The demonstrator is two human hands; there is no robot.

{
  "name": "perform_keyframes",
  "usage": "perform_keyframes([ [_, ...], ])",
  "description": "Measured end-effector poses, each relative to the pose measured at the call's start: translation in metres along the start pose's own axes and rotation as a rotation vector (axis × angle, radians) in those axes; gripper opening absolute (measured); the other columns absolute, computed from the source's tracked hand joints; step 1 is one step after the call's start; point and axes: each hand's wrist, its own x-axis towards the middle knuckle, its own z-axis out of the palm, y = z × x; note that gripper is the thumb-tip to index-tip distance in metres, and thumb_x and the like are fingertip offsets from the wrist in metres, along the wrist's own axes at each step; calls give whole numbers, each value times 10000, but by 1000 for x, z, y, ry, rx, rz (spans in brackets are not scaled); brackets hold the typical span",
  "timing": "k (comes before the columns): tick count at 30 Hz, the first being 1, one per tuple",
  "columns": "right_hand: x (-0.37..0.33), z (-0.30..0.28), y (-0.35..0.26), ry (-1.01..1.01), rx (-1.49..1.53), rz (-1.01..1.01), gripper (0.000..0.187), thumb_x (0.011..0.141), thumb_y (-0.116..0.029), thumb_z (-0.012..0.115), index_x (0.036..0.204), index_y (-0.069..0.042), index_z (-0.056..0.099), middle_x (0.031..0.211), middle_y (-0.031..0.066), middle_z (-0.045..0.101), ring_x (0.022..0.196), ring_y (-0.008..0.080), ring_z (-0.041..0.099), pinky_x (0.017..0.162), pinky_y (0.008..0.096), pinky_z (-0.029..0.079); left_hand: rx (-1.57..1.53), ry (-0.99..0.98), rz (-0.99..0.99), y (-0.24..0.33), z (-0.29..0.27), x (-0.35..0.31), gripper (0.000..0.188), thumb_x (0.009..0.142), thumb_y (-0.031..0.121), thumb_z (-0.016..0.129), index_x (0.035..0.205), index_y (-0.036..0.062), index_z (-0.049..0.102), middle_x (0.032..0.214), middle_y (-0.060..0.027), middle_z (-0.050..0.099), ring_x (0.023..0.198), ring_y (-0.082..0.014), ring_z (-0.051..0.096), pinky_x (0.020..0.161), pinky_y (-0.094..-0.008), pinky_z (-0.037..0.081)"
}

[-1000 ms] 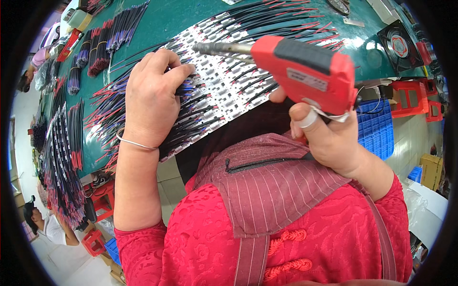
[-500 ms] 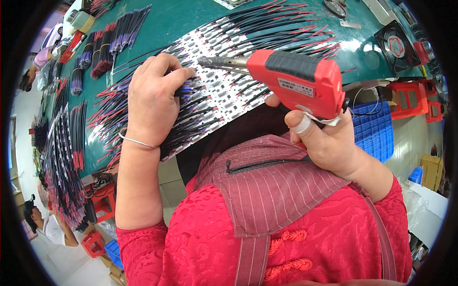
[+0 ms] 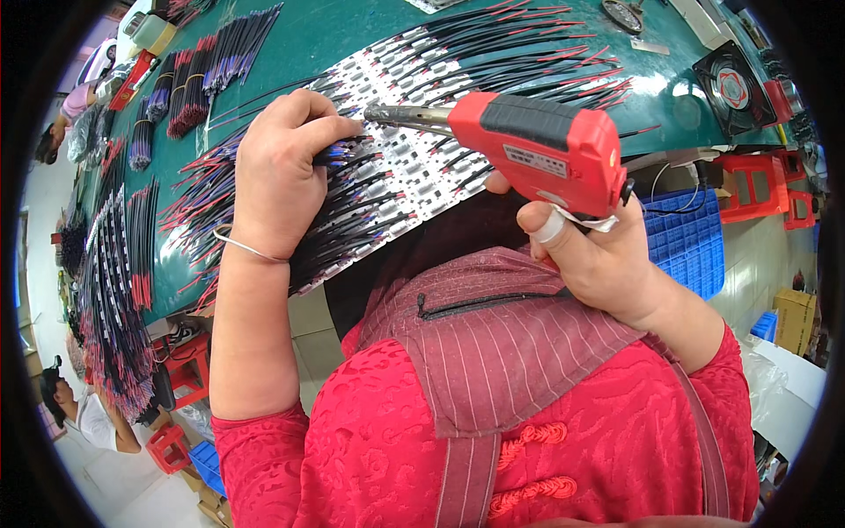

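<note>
My left hand (image 3: 282,172) is resting curled over dark wires (image 3: 350,192), though I cannot tell whether it is pinching any. The white circuit-board sheet (image 3: 424,180) is lying alongside on the green table (image 3: 304,44); farther right, my right hand (image 3: 603,264) is gripping a red soldering gun (image 3: 537,145).

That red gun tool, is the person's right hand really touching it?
Touching. The head view shows the right hand holding the red gun tool up, pressed against the lower part of its body.
</note>
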Motion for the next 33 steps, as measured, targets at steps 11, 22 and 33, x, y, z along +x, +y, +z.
perform_keyframes([
  [11, 0, -3, -3, -37, -98, 19, 323, 873, 5, 708, 1179, 11, 604, 988, 53, 693, 890, 97, 653, 785, 253, 523, 27, 3, 18, 2, 0, 0, 301, 633, -101, 606, 844, 74, 729, 829, -76, 613, 814, -289, 621, 718, -375, 508],
  [22, -5, -3, -1, 35, -111, -49, 271, 875, 13, 710, 1137, -14, 651, 1012, 61, 694, 898, 121, 659, 804, 268, 530, 64, 9, 53, 4, -1, 1, 285, 643, -83, 615, 844, 83, 727, 827, -75, 606, 805, -291, 614, 708, -387, 501],
  [33, -4, 1, 0, 16, -10, 12, 269, 884, 16, 699, 1145, -1, 636, 1008, 66, 686, 911, 109, 644, 805, 254, 525, 153, 12, 87, 6, -3, 0, 290, 637, -62, 641, 865, 94, 730, 845, -50, 612, 822, -270, 601, 741, -378, 483],
])
